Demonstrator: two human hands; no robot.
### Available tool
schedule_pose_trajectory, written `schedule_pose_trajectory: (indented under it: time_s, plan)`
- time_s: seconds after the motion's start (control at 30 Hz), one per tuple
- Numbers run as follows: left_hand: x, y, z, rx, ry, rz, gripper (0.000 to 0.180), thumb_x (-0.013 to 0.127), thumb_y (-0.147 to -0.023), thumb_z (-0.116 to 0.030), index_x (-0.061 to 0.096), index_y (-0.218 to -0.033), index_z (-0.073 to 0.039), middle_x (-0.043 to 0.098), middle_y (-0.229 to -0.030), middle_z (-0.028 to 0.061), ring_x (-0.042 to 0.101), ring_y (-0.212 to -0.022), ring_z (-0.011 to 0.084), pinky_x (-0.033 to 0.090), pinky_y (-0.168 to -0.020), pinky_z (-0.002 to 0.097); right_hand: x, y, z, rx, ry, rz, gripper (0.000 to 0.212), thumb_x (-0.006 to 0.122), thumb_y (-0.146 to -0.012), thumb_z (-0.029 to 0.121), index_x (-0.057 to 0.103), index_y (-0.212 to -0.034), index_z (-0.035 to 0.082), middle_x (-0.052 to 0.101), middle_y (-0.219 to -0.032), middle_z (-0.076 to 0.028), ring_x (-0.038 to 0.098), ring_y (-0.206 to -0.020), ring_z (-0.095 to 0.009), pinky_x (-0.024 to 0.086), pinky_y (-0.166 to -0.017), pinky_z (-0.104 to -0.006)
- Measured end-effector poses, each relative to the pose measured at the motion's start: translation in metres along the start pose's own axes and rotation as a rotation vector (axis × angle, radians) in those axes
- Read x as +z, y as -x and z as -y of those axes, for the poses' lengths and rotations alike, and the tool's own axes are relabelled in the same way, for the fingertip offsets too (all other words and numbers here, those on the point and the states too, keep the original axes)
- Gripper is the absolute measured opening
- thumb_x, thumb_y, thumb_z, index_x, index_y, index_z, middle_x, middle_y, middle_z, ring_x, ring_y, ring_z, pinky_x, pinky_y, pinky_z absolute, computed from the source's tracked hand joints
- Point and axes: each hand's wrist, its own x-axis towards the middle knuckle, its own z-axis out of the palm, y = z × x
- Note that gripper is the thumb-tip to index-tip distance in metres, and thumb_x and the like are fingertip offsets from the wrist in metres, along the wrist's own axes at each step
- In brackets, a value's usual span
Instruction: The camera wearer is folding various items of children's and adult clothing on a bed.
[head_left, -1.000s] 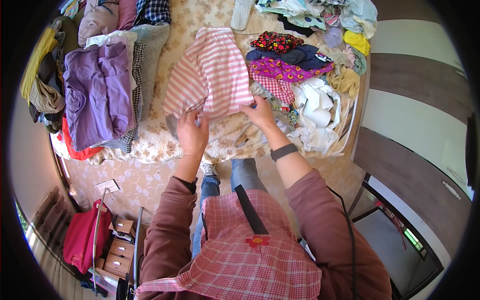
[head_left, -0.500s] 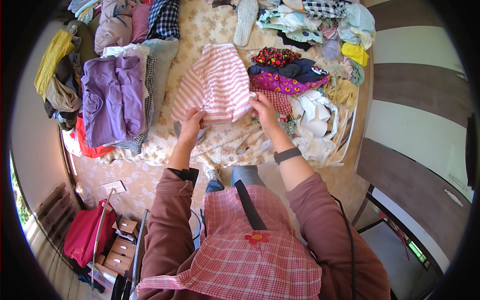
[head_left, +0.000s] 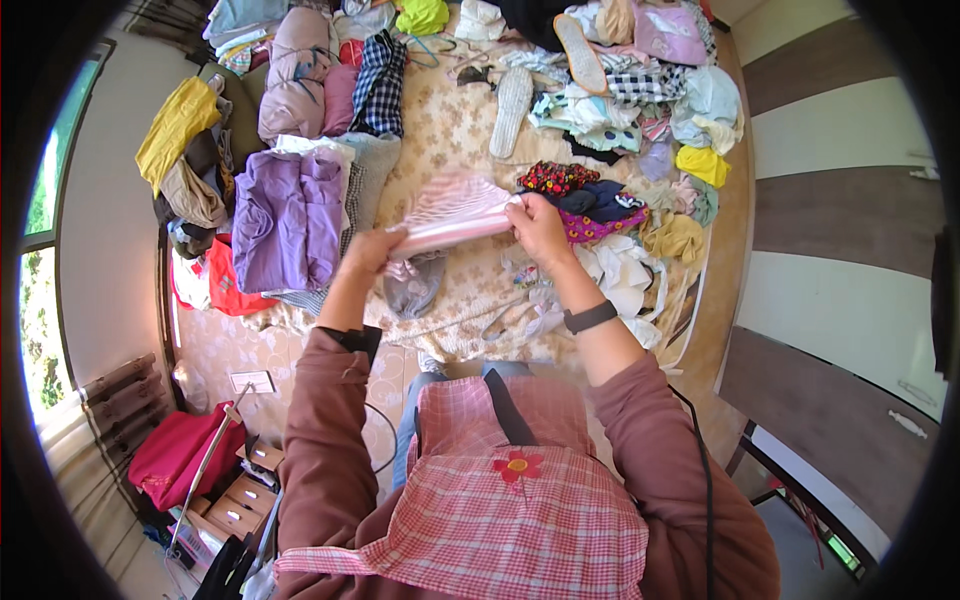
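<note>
Head view on my feed: the bed (head_left: 450,125) takes up most of the upper half, its near edge running across just in front of the person's legs. Off to the right I have a banded cabinet (head_left: 830,210) in brown and pale panels, well apart from the hands. Patterned floor (head_left: 285,352) shows below the bed's near edge at left.

My lane over the bed runs up the middle, where the leaf-patterned cover lies between two sets of clothes. On its left side is a pile topped by a purple garment (head_left: 290,220); on its right, near the right hand, sit dark and floral cloths (head_left: 590,205), with crumpled white cloth (head_left: 620,275) closer to the near edge.

The pink-and-white striped garment (head_left: 452,222) is between the two hands, over the near middle of the bed. Its near edge is stretched in a band from one hand to the other — the far part slopes away and blurs. A grey cloth (head_left: 412,290) lies on the cover just below its left end.

I read both grips as closed on fabric: the left hand (head_left: 368,257) grasps the left end, though its fingertips are too blurred for detail, and the right hand (head_left: 540,232) pinches the right end, thumb against curled fingers.
</note>
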Motion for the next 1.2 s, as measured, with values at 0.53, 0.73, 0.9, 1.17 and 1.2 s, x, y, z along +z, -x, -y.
schedule_pose_trajectory:
  time_s: [0.53,0.73,0.9,1.17,1.2]
  plan:
    - [-0.111,0.101,-0.205,0.614,-0.744,0.043,0.034,0.067,-0.083,-0.036,0.061,-0.071,-0.004,0.050,-0.055,0.0021,0.047,-0.043,0.0106,0.032,-0.037,0.0251,0.020,0.010,0.235,-0.365,-0.040,-0.002,0.017,0.061,-0.085,0.016,0.062,-0.078,0.001,0.054,-0.058,0.001,0.046,-0.045,-0.005,0.035,-0.042,-0.0217]
    - [-0.187,0.169,-0.268,0.688,-0.422,0.025,0.038,0.062,-0.087,-0.033,0.058,-0.098,0.003,0.063,-0.081,0.0084,0.063,-0.062,0.0127,0.058,-0.058,0.0286,0.089,0.019,0.333,-0.557,-0.169,-0.019,0.020,0.061,-0.087,0.018,0.062,-0.081,-0.001,0.055,-0.060,-0.001,0.048,-0.050,-0.006,0.037,-0.046,-0.0201]
    - [-0.265,0.183,-0.238,0.792,-0.382,0.011,0.041,0.058,-0.090,-0.038,0.059,-0.106,-0.001,0.062,-0.094,0.0071,0.063,-0.073,0.0131,0.056,-0.069,0.0254,0.155,0.039,0.320,-0.650,-0.238,-0.001,0.020,0.061,-0.089,0.020,0.060,-0.080,0.002,0.054,-0.061,0.002,0.048,-0.051,-0.004,0.038,-0.047,-0.0204]
    - [-0.314,0.085,0.023,0.660,-0.462,-0.274,0.026,0.063,-0.087,-0.026,0.063,-0.080,-0.001,0.063,-0.067,0.0038,0.058,-0.064,0.0115,0.046,-0.058,0.0308,0.291,0.100,0.073,-0.348,0.079,0.031,0.016,0.060,-0.087,0.016,0.057,-0.094,0.002,0.059,-0.071,-0.009,0.054,-0.065,-0.014,0.043,-0.060,-0.0305]
    - [-0.314,0.065,0.060,0.660,-0.485,-0.289,0.022,0.064,-0.084,-0.024,0.065,-0.080,-0.002,0.064,-0.069,0.0087,0.061,-0.064,0.0184,0.046,-0.060,0.0336,0.303,0.100,0.033,-0.269,0.112,0.058,0.017,0.060,-0.086,0.017,0.057,-0.095,0.003,0.060,-0.073,-0.011,0.057,-0.066,-0.017,0.044,-0.061,-0.0322]
